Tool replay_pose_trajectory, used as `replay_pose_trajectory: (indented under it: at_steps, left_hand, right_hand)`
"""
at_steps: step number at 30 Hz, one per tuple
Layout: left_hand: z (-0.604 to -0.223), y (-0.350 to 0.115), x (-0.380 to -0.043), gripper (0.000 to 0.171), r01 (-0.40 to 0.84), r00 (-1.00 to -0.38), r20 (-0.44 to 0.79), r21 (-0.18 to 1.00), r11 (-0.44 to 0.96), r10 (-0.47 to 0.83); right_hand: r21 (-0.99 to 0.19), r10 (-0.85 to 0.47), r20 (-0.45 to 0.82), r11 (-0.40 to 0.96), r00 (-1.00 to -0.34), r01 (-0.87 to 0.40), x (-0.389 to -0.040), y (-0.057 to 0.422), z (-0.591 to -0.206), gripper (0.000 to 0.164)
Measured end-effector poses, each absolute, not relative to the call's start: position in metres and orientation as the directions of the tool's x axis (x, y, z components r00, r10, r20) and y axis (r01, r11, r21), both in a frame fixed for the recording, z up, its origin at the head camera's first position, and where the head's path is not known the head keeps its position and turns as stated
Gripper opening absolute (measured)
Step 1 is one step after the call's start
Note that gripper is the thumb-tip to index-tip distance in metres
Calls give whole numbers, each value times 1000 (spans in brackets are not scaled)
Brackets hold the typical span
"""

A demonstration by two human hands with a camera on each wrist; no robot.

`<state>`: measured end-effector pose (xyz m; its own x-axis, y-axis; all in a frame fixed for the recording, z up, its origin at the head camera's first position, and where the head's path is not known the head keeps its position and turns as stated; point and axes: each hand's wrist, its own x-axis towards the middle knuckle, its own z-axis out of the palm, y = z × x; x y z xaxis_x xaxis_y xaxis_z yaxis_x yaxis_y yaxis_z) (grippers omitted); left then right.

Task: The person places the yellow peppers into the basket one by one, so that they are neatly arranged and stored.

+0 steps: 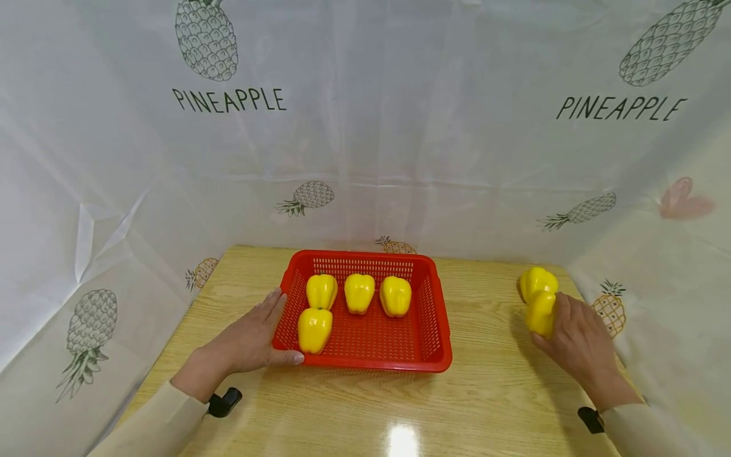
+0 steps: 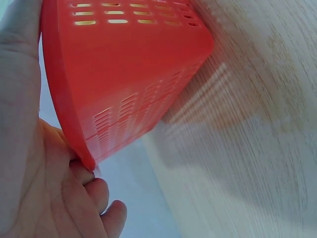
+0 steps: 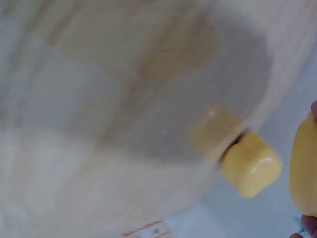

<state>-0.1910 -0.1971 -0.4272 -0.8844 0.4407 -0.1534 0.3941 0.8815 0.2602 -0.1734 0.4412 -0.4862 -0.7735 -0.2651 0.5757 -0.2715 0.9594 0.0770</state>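
My left hand (image 1: 248, 336) grips the near-left corner of a red plastic basket (image 1: 388, 365). Its thumb lies along the front rim and its fingers reach along the left rim; from below, the left wrist view has the fingertips (image 2: 98, 192) bent at the rim. Several yellow bell peppers sit inside, three in a back row and one pepper (image 1: 315, 331) at front left. At the table's right, my right hand (image 1: 582, 339) holds another yellow bell pepper (image 1: 539, 314). Just behind it a loose yellow bell pepper (image 1: 537, 280) rests on the table.
The wooden table (image 1: 485, 393) ends at the back and sides against a hanging white sheet (image 1: 400, 139) printed with pineapples. Black straps (image 1: 225, 402) circle both wrists.
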Motion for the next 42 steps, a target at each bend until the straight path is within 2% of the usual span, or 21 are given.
replay_pose_trajectory:
  at_steps: [4, 9, 17, 27, 34, 42]
  left_hand:
    - [-429, -198, -191, 137, 396, -886, -148, 255, 882, 440]
    - [-430, -198, -192, 138, 399, -887, -143, 244, 884, 439]
    - [-430, -197, -192, 137, 399, -888, -143, 236, 886, 438]
    - [-430, -194, -190, 136, 393, -891, -142, 230, 890, 431]
    - [-430, -193, -190, 135, 396, -891, -141, 227, 890, 432]
    - [-429, -192, -190, 135, 396, -890, -142, 232, 888, 434]
  right_hand:
    - [87, -293, 584, 950, -757, -300, -182, 429, -477, 86]
    - [105, -333, 597, 934, -730, -340, -193, 412, -467, 79]
    - [126, -361, 592, 925, -721, -359, -208, 387, -446, 87]
    - [89, -371, 600, 911, -708, -403, -221, 350, -432, 82]
    - [135, -428, 608, 886, -669, -444, -232, 322, -419, 86]
    - [158, -471, 555, 869, -685, -470, -241, 276, -402, 89]
